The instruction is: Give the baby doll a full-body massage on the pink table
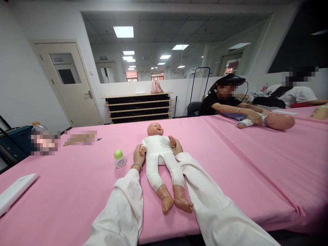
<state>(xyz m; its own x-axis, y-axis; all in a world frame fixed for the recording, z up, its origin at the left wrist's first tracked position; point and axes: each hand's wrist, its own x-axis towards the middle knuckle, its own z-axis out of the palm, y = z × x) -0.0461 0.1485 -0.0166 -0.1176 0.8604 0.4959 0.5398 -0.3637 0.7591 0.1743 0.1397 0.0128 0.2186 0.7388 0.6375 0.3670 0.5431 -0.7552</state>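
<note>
A baby doll (159, 145) with a white cloth body lies on its back on the pink-covered table, its head away from me and its bare feet toward me. My left hand (139, 154), a beaded bracelet at the wrist, is closed around the doll's arm at the left side of its body. On the other side my right hand (177, 147) grips the doll's other arm, its fingers partly hidden behind that arm and the body. Left of my left hand stands a small white jar (119, 160) with a green lid.
Pink cloth (230, 164) covers the table, with folds on the right. A white flat object (16, 193) lies at the left edge, near a bottle (39, 127). Across the right side, a person (222, 99) handles another doll (279, 121); a second person (297, 94) sits beyond.
</note>
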